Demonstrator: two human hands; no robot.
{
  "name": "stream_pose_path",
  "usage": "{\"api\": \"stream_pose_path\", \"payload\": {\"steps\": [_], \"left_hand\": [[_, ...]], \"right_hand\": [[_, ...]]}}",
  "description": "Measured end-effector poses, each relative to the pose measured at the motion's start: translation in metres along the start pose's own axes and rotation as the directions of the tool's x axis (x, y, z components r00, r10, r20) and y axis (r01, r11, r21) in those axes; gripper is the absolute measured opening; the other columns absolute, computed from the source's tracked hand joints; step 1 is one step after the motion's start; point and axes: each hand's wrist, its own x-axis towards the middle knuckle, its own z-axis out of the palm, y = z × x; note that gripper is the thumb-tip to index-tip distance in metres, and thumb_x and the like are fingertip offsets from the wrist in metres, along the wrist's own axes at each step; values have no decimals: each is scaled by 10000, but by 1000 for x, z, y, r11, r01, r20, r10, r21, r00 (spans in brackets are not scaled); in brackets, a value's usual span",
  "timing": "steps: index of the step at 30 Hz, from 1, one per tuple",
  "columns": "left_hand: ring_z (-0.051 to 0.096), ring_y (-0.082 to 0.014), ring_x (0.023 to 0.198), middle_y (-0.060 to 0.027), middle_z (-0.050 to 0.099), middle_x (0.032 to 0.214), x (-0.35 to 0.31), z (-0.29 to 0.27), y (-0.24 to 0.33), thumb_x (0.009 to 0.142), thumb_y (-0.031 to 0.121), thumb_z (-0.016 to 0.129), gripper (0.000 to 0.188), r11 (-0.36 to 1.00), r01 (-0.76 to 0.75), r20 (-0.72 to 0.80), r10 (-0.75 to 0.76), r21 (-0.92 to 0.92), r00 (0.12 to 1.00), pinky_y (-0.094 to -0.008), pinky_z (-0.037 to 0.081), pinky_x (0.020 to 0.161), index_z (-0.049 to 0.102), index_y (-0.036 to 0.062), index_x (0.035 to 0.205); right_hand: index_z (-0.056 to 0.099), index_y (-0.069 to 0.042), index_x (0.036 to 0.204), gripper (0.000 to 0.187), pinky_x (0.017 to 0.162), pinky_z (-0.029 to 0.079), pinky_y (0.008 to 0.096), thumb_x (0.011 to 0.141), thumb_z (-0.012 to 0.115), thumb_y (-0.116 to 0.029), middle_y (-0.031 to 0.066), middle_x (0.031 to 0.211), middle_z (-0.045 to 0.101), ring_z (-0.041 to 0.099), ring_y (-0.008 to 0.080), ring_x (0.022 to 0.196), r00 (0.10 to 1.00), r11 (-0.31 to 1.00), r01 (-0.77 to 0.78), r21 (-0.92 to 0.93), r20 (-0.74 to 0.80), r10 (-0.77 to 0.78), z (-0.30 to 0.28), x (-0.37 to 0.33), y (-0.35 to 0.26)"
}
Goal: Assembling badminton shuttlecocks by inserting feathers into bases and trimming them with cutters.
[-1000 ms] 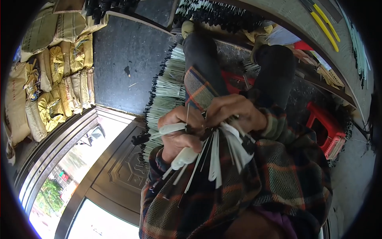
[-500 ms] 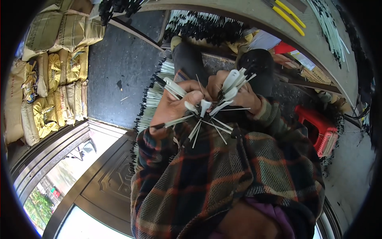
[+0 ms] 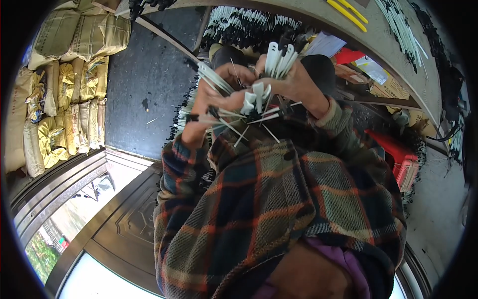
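Both hands are raised in front of my chest, close together, gripping flat white plastic sticks with black ends. My left hand (image 3: pixel 203 102) is closed on a bundle of white sticks (image 3: pixel 215 79) that slants up and left, thumb bent toward the middle. My right hand (image 3: pixel 304 85) is closed round another bundle of white sticks (image 3: pixel 280 61) standing upright. Below and between the hands, a splayed cluster of sticks (image 3: pixel 259 97) points several ways. A thin dark rod (image 3: pixel 234 69) rises near the left fingers. The fingertips are partly hidden, and the cluster's joint is blurred.
A bench (image 3: pixel 318 15) curves along the far side, with yellow-handled pliers (image 3: pixel 348 15) and loose white sticks (image 3: pixel 398 32) on it. More sticks (image 3: pixel 251 27) are stacked below. Sacks (image 3: pixel 74 35) are piled at the left. A red plastic stool (image 3: pixel 398 159) stands at the right.
Both hands have risen away from my body and slightly left, carrying the sticks. The cluster between them has turned and its splayed ends sit higher. Both hands keep their hold.
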Motion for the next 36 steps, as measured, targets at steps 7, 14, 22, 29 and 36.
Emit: {"api": "stream_pose_path", "payload": {"steps": [7,14,22,29,36], "left_hand": [[603,-121,615,-64,619,746,25,-3,25,712,10,626,220,959,94,-75,-76,266,994,-212,492,535,598,-27,927],[577,-66,640,-44,630,864,32,-7,4,794,141,633,273,921,320,-43,-337,-221,940,-182,465,524,600,-17,1014],[520,-130,679,-52,561,787,19,-11,16,606,20,638,240,982,92,-56,-84,166,995,-271,455,606,618,21,845],[570,-196,800,-108,619,824,40,-9,-2,559,-70,704,279,982,98,133,-120,159,984,-305,421,759,662,-3,827],[552,-185,807,-92,597,863,53,-20,5,586,-47,710,271,928,204,106,-247,313,963,-284,402,745,671,-1,850]], "right_hand": [[616,-2,800,155,532,422,223,753,677,-136,13,653,587,513,54,601,977,986,152,-75,-139,-161,-9,16,-7],[552,-25,957,327,659,447,285,688,682,-158,39,742,539,507,111,709,909,932,172,-320,-313,-275,-22,15,18],[494,-12,1160,393,897,384,291,917,453,-317,80,1059,581,537,182,989,982,978,187,87,-36,-185,-71,20,-45],[622,8,930,148,750,470,248,806,557,-37,64,884,636,578,103,821,874,915,44,-400,-428,-229,-314,87,-66],[643,-43,831,150,620,483,304,720,649,-144,101,712,638,627,200,690,823,415,-142,-899,-340,-455,-362,219,-69]]}}
